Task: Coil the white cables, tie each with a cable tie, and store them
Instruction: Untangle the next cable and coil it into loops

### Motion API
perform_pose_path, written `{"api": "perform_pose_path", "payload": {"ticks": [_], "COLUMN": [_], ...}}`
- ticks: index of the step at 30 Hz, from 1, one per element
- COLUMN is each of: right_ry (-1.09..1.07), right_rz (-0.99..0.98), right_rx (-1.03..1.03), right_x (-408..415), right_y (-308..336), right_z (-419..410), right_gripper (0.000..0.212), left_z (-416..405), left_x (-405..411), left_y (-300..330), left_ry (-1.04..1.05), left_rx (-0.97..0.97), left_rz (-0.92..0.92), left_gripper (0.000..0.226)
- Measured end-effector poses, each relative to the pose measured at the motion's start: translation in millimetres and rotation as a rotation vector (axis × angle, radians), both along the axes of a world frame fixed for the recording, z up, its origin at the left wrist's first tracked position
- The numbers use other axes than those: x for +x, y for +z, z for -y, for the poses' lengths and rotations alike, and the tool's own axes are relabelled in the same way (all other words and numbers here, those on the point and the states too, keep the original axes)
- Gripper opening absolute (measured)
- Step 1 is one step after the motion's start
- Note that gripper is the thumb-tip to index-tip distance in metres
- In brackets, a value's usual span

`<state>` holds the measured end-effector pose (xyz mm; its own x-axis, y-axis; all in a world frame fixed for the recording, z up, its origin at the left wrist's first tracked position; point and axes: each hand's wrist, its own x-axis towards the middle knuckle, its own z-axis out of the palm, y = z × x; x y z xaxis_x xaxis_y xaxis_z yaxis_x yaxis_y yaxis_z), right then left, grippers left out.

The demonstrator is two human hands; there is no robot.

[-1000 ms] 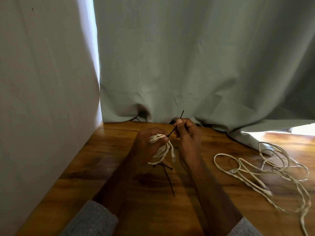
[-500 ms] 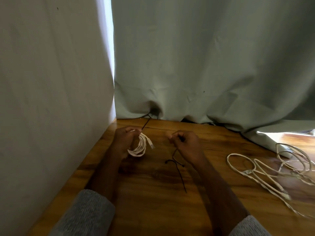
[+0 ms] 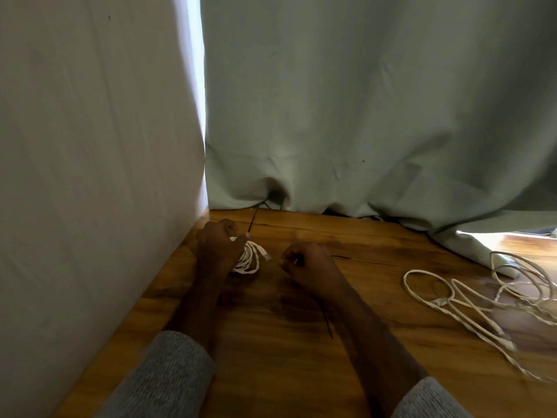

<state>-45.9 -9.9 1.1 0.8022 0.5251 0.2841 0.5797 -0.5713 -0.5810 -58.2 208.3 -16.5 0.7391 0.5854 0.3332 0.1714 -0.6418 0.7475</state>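
Left hand [image 3: 217,248] grips the small coiled white cable bundle [image 3: 249,259] (thin black cable tie [image 3: 252,222] protruding), right hand [image 3: 307,262] clenched beside; a slack tie could let coils spring loose.

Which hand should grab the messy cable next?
Probably the right hand: the loose cables lie on its side of the table, while the left hand grips the coiled cable.

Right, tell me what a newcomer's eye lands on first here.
First, the left hand gripping a coiled white cable with a black cable tie sticking up from it, near the wooden table's far left corner. Next, the right hand, curled beside it. Then the loose white cables sprawled at right, below the grey-green curtain.
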Motion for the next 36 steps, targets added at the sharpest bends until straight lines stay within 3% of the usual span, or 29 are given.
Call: {"api": "perform_pose_path", "payload": {"ticks": [4, 7, 14, 20, 25, 27, 29, 34, 36], "right_ry": [-0.029, -0.018, -0.105, -0.418, -0.693, -0.76, -0.795, -0.866, -0.878], "right_rz": [-0.018, 0.012, 0.061, 0.218, 0.589, 0.642, 0.605, 0.295, 0.181], "right_rx": [0.034, 0.047, 0.096, 0.083, 0.31, 0.338, 0.327, 0.183, 0.053], "right_x": [2.0, 3.1, -5.1, -11.4, -45.3, -58.5, -65.4, -67.7, -62.3], "right_y": [-1.0, -1.7, -0.9, -1.7, -4.2, -9.0, -8.5, -7.3, -11.0], "right_z": [1.8, 4.6, 45.3, 145.4, 218.8, 235.4, 242.4, 244.8, 248.1], "right_gripper": [0.008, 0.009, 0.006, 0.016, 0.009, 0.003, 0.004, 0.05, 0.033], "left_z": [17.2, 35.1, 103.1, 199.2, 283.0, 307.8, 323.4, 328.4, 323.6], "left_x": [-9.1, -14.7, -13.0, -5.5, -5.3, -3.3, -1.5, -3.8, -3.3], "left_y": [19.4, 29.3, 28.7, 10.4, -1.2, -4.1, -7.5, -11.1, -11.9], "left_ry": [0.099, 0.099, -0.165, -0.567, -0.815, -0.847, -0.853, -0.864, -0.871], "left_rx": [0.128, 0.358, 0.63, 0.62, 0.519, 0.449, 0.424, 0.416, 0.463], "left_rz": [0.114, 0.216, 0.39, 0.315, 0.221, 0.172, 0.137, 0.138, 0.108], "left_gripper": [0.027, 0.017, 0.019, 0.031, 0.024, 0.03, 0.034, 0.029, 0.025]}}
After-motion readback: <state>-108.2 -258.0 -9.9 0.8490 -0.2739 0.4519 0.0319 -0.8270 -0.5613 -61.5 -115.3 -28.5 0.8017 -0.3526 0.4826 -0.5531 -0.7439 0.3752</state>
